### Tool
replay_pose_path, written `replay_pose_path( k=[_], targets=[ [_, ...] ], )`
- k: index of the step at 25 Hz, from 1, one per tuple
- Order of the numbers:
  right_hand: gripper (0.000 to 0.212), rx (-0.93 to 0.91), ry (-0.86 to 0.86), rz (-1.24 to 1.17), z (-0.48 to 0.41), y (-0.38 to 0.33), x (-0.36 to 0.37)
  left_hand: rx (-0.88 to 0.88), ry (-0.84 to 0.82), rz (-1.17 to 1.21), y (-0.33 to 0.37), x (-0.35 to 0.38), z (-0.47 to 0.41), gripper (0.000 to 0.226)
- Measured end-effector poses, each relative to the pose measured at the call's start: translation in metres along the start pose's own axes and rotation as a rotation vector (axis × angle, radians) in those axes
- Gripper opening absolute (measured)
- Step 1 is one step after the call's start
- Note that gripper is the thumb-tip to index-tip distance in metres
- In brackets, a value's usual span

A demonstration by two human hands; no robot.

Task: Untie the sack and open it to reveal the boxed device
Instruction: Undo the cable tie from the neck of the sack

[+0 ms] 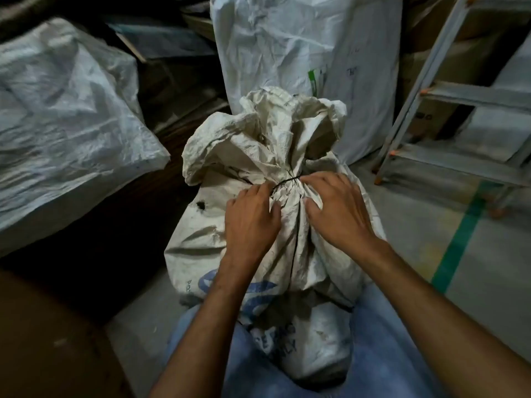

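sack: dirty off-white woven, blue printed logo and lettering, dark smudges
tie: black
floor: grey, green stripe
ladder: pale grey metal, orange feet
trousers: light blue
neighbouring sacks: white

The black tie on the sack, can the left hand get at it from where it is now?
Probably yes. The left hand rests on the sack just beside the tie, fingertips nearly touching it, and nothing covers it. The right hand sits on the other side, clear of it.
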State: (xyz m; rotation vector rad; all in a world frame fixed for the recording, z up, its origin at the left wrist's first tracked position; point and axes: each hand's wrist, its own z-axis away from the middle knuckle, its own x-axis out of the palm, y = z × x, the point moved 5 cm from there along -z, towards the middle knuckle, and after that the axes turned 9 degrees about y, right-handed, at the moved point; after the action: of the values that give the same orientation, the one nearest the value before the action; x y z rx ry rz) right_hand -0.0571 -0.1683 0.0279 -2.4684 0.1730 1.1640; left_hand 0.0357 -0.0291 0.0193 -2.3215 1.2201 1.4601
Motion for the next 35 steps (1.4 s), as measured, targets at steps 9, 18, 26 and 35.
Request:
replay_pose_path(
  k=[9,18,26,35],
  targets=[
    [0.028,-0.061,0.002,0.080,-0.026,0.017,0.038,-0.044,0.045,0.119,-0.007,0.033,-0.035,0.030],
    [0.009,-0.037,0.032,0.042,-0.033,0.025,0.058,-0.028,0.102,0.299,-0.022,0.063,-0.042,0.026],
    [0.012,-0.062,0.041,0.093,-0.029,0.025,0.059,0.020,0.111,0.415,-0.027,0.074,-0.037,0.025],
    [0.012,-0.025,0.008,0.023,-0.032,0.026,0.062,0.095,0.115,0.462,-0.029,0.083,-0.036,0.024]
  ],
)
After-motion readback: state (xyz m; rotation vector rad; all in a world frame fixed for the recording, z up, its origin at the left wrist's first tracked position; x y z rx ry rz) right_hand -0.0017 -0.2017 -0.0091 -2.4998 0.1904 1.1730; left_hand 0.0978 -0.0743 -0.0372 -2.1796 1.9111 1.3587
